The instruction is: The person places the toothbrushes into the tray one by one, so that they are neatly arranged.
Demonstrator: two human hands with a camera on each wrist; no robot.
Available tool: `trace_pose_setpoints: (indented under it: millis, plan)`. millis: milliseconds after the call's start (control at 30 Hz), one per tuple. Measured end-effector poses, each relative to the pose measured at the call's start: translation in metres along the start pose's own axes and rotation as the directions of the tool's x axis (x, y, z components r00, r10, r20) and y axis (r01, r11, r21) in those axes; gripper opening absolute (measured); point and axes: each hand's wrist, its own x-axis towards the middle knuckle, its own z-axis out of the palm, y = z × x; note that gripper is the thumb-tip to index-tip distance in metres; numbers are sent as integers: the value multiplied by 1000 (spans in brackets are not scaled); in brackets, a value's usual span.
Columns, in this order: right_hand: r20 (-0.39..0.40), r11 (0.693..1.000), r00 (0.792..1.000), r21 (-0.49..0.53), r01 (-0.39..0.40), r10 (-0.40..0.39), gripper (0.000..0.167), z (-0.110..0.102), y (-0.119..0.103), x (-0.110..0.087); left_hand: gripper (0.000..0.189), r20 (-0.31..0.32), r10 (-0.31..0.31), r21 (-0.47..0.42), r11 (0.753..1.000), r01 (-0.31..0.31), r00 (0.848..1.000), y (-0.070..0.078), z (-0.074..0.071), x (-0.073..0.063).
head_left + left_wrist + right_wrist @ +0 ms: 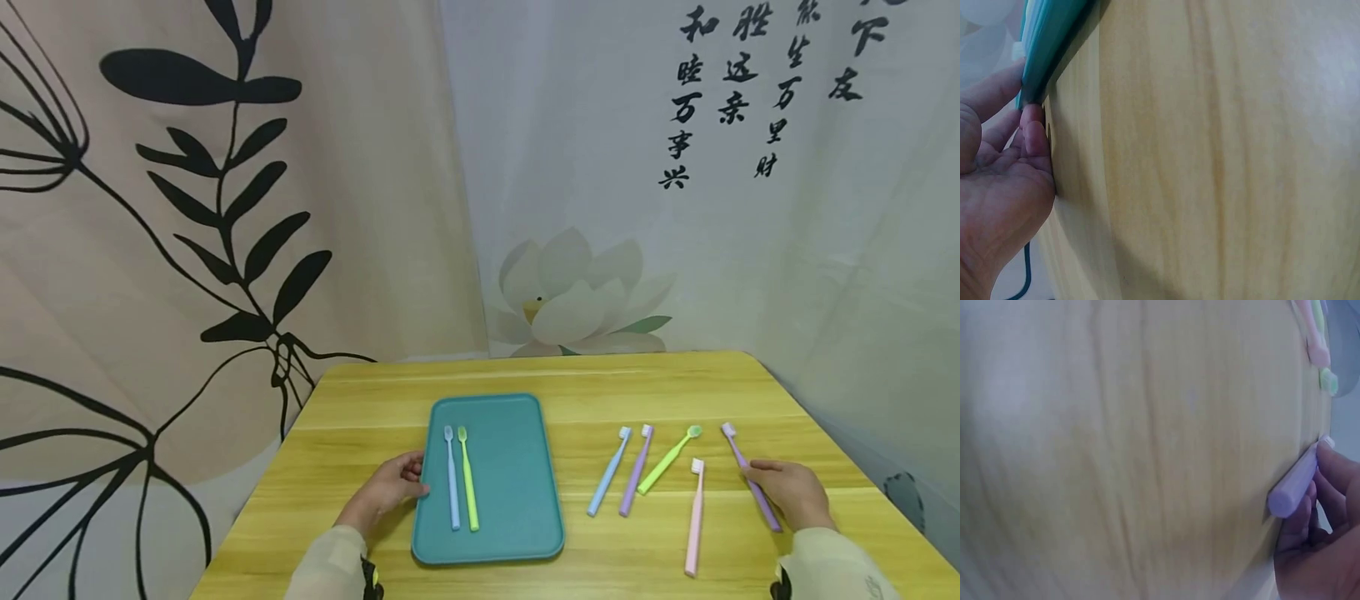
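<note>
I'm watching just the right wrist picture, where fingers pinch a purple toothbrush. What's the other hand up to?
Observer: The head view shows the left hand holding the left edge of a teal tray.
Visitor: Is anything on that tray?
Observer: Yes, a blue toothbrush and a green toothbrush, side by side.
Visitor: Any more blue ones?
Observer: One: another blue toothbrush lies on the table, to the right of the tray.
</note>
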Motion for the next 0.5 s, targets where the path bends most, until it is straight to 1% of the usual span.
trace_pose_setpoints:
  millis: [100, 233, 400, 500]
  plan:
    - [-3, 1000, 1000, -24, 19, -19, 54, -1, -2, -1, 63, -3, 1, -5, 1000, -1, 1000, 1, -1, 0]
    - [-14, 994, 998, -86, 65, -66, 50, -1, -3, -3, 63, -2, -3, -5, 1000, 3, 1000, 1, -1, 1]
    - [-33, 977, 991, -175, 121, -129, 47, 2, -4, -4, 63, -2, -5, -3, 1000, 5, 1000, 1, 0, 1]
    - [-36, 969, 989, -206, 136, -146, 48, 2, -6, -5, 63, -6, 4, 4, 1000, -4, 1000, 1, 0, 1]
